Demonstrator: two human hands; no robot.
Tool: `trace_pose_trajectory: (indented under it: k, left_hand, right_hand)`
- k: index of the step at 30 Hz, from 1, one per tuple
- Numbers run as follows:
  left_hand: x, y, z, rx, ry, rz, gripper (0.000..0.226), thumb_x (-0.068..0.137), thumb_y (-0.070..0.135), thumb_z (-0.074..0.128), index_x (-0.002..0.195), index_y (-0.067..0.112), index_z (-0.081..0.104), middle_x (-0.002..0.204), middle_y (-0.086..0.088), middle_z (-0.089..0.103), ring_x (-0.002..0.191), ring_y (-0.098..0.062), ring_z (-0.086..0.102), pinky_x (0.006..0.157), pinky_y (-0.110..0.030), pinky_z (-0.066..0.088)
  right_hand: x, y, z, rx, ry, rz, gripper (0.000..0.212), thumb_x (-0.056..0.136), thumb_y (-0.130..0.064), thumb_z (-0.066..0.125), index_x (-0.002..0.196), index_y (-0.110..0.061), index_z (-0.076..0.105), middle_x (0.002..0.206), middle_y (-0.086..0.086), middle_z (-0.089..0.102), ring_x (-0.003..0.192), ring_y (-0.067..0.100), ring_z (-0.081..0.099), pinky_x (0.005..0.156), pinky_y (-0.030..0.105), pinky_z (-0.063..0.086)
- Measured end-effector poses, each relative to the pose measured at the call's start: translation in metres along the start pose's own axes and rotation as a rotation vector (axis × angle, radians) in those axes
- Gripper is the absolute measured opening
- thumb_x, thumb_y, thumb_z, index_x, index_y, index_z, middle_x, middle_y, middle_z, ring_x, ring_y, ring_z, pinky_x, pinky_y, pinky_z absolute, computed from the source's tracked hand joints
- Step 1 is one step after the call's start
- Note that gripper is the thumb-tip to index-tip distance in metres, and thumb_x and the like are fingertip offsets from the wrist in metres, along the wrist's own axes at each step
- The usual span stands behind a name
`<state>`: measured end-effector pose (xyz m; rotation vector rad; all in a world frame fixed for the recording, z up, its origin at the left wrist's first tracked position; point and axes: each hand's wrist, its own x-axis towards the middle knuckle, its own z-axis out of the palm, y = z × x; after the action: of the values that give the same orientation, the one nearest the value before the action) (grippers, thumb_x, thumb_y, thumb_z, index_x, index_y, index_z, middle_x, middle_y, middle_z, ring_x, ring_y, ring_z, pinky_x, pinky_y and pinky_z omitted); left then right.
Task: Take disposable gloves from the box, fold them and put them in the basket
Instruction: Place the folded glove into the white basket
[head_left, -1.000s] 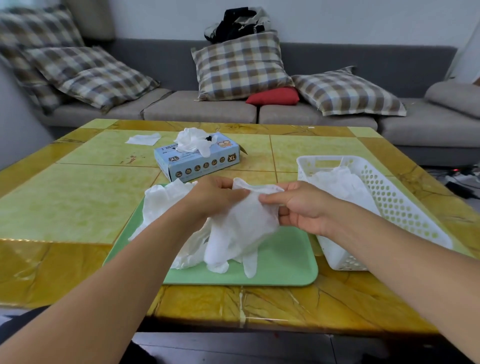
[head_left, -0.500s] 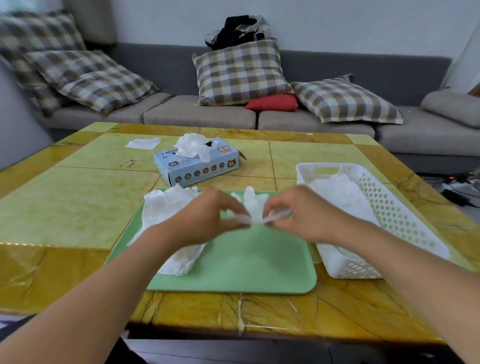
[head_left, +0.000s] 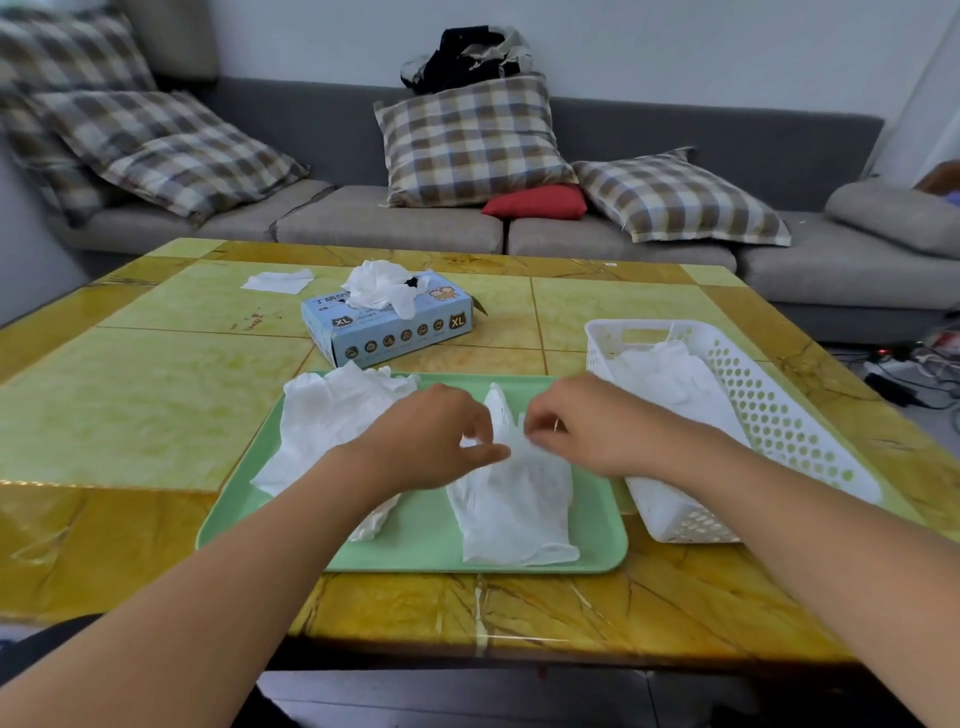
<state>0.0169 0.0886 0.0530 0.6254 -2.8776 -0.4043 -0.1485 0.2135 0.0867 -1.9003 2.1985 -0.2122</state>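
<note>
So, glove flat on green tray, left hand and right hand fingers curled, pinching its finger end, more gloves left, basket right, box behind on worktop

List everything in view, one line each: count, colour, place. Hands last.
flat glove: one, white, spread on tray, right half
loose gloves: a pile, white, tray's left side
tray: one, green, table's near edge
glove box: one, blue, behind tray, gloves poking out
basket: one, white, right of tray, gloves inside
paper scrap: one, white, far left of table
table: one, yellow-green
sofa: one, grey, behind table
cushions: several checked, one red, on sofa
left hand: pinching flat glove's fingers
right hand: pinching same glove
</note>
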Motion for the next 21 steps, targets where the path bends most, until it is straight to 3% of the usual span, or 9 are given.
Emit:
trace_pose_trajectory:
  k: [3,7,9,10,13,15,17,19,21]
  left_hand:
    - [0.008,-0.007,0.011,0.099,-0.051,-0.04,0.062,0.083,0.066,0.066,0.132,0.03,0.058,0.135,0.006,0.056,0.126,-0.019,0.048,0.102,-0.041,0.045]
    - [0.006,-0.012,0.026,0.158,-0.274,-0.035,0.086,0.084,0.072,0.059,0.154,0.029,0.033,0.164,0.006,0.024,0.15,-0.025,0.02,0.117,-0.046,0.029]
    - [0.007,-0.014,0.027,0.171,-0.314,-0.024,0.088,0.087,0.073,0.053,0.158,0.027,0.026,0.166,0.011,0.018,0.153,-0.023,0.013,0.119,-0.046,0.023]
    - [0.008,-0.016,0.026,0.189,-0.325,-0.012,0.088,0.088,0.073,0.051,0.158,0.027,0.025,0.166,0.011,0.019,0.153,-0.022,0.014,0.119,-0.045,0.023]
    - [0.01,-0.016,0.024,0.263,-0.315,-0.003,0.087,0.087,0.075,0.048,0.155,0.023,0.033,0.159,0.007,0.034,0.145,-0.022,0.03,0.114,-0.046,0.032]
    - [0.009,-0.015,0.024,0.293,-0.291,-0.026,0.087,0.086,0.077,0.047,0.15,0.019,0.039,0.153,0.004,0.041,0.14,-0.022,0.036,0.112,-0.046,0.034]
    - [0.009,-0.015,0.024,0.283,-0.285,-0.034,0.089,0.086,0.078,0.048,0.15,0.017,0.039,0.154,0.002,0.04,0.142,-0.022,0.035,0.113,-0.046,0.033]
    - [0.007,-0.015,0.023,0.266,-0.298,-0.034,0.091,0.086,0.077,0.048,0.153,0.016,0.035,0.16,0.001,0.033,0.147,-0.022,0.029,0.117,-0.046,0.029]
    - [0.007,-0.014,0.022,0.254,-0.329,-0.035,0.094,0.087,0.076,0.048,0.157,0.016,0.027,0.165,0.001,0.024,0.151,-0.02,0.022,0.122,-0.047,0.021]
  right_hand:
    - [0.045,0.008,-0.005,0.054,0.196,0.134,0.023,0.098,-0.014,0.059,0.118,-0.015,0.071,0.121,0.007,0.068,0.104,0.023,0.064,0.09,0.033,0.052]
    - [0.097,0.016,0.007,0.09,-0.09,0.251,0.046,0.095,-0.015,0.068,0.14,-0.019,0.056,0.13,0.008,0.06,0.112,0.026,0.061,0.086,0.032,0.05]
    - [0.109,0.023,0.015,0.195,-0.198,0.283,0.045,0.09,-0.018,0.075,0.133,-0.023,0.062,0.118,0.009,0.061,0.095,0.025,0.06,0.079,0.037,0.053]
    - [0.113,0.025,0.017,0.249,-0.214,0.284,0.033,0.089,-0.019,0.077,0.12,-0.023,0.069,0.109,0.008,0.062,0.086,0.023,0.057,0.071,0.035,0.052]
    - [0.114,0.025,0.017,0.235,-0.108,0.206,0.007,0.085,-0.015,0.08,0.09,-0.016,0.075,0.086,0.001,0.064,0.08,0.017,0.056,0.063,0.024,0.045]
    - [0.111,0.023,0.016,0.205,0.063,0.152,0.022,0.082,-0.016,0.082,0.101,-0.013,0.071,0.089,-0.003,0.063,0.086,0.018,0.059,0.067,0.026,0.046]
    - [0.108,0.023,0.011,0.227,0.103,0.182,0.04,0.084,-0.022,0.081,0.119,-0.015,0.063,0.106,0.002,0.061,0.095,0.019,0.058,0.077,0.029,0.047]
    - [0.106,0.026,0.003,0.13,-0.002,0.241,0.041,0.09,-0.02,0.075,0.128,-0.014,0.06,0.12,0.005,0.06,0.1,0.019,0.056,0.082,0.029,0.046]
    - [0.103,0.026,-0.001,-0.049,-0.182,0.261,0.042,0.091,-0.02,0.074,0.131,-0.012,0.061,0.118,0.003,0.06,0.099,0.019,0.056,0.079,0.028,0.045]
